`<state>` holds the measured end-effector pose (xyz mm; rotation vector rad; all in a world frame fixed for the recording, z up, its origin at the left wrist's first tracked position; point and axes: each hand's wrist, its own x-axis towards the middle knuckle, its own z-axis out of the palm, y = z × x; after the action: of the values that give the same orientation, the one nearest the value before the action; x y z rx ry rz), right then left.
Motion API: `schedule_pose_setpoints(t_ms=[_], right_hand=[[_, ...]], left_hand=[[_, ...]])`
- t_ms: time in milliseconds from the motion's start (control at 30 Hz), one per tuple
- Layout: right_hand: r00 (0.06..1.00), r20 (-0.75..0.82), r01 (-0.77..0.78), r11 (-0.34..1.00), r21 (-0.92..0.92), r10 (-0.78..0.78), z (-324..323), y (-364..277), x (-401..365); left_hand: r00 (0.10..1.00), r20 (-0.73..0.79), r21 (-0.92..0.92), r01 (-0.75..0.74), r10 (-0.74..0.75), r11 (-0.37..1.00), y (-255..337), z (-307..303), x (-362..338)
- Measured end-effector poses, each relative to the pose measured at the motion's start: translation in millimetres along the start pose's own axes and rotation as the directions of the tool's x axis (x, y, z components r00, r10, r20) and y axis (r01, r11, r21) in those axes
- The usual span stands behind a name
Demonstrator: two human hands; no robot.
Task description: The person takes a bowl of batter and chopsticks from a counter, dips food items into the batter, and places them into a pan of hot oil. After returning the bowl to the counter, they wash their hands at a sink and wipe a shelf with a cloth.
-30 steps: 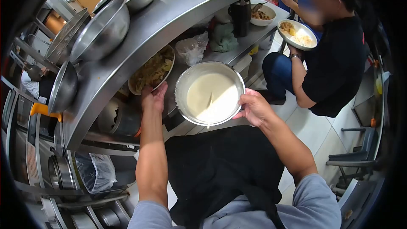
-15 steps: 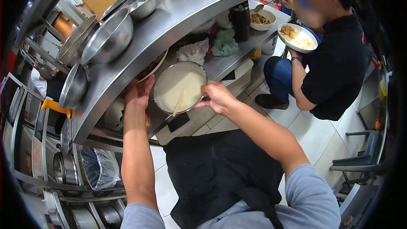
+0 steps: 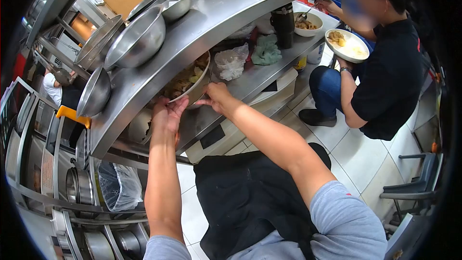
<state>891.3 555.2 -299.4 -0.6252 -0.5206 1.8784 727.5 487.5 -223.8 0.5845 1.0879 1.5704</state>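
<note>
Reaching under the steel shelf (image 3: 192,24), both hands meet at a bowl of pale chopped food (image 3: 190,81) that sits on the counter (image 3: 250,79) below the shelf, half hidden by its edge. Left hand (image 3: 167,114): fingers loosely spread, tips up against the bowl's near rim. Right hand (image 3: 216,95): fingers stretched together toward the same rim, thumb hidden; cannot tell whether it pinches the rim or only touches. Further along under the shelf: crumpled plastic bag (image 3: 231,62), green cloth (image 3: 266,50), dark tumbler (image 3: 284,19). On top of the shelf, steel mixing bowls (image 3: 137,38) lie tipped. Past the shelf's far end another person (image 3: 390,72) sits holding a plate (image 3: 347,45). Pale tiled floor (image 3: 356,149) below.
</note>
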Motion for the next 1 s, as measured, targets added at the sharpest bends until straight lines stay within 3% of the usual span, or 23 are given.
schedule_pose_setpoints(t_ms=[233,433,500,1000], right_hand=[[0.995,-0.021,0.097,0.989,0.113,-0.096,11.9,10.8,14.5],[0.988,-0.099,0.133,0.975,0.176,-0.117,19.7,35.1,26.0],[0.99,-0.072,0.129,0.981,0.148,-0.119,23.3,36.3,24.6],[0.986,-0.119,0.112,0.992,-0.055,-0.118,22.6,40.8,46.2]], left_hand=[[0.998,0.044,-0.023,0.037,-0.036,0.999,-15.4,-6.4,20.2],[0.998,-0.026,-0.007,0.058,-0.058,0.998,-23.2,-2.0,50.1],[0.999,-0.047,0.047,-0.007,0.009,0.999,-24.9,-0.9,53.7],[0.999,0.031,0.077,0.03,-0.032,0.997,-29.6,-7.5,71.3]])
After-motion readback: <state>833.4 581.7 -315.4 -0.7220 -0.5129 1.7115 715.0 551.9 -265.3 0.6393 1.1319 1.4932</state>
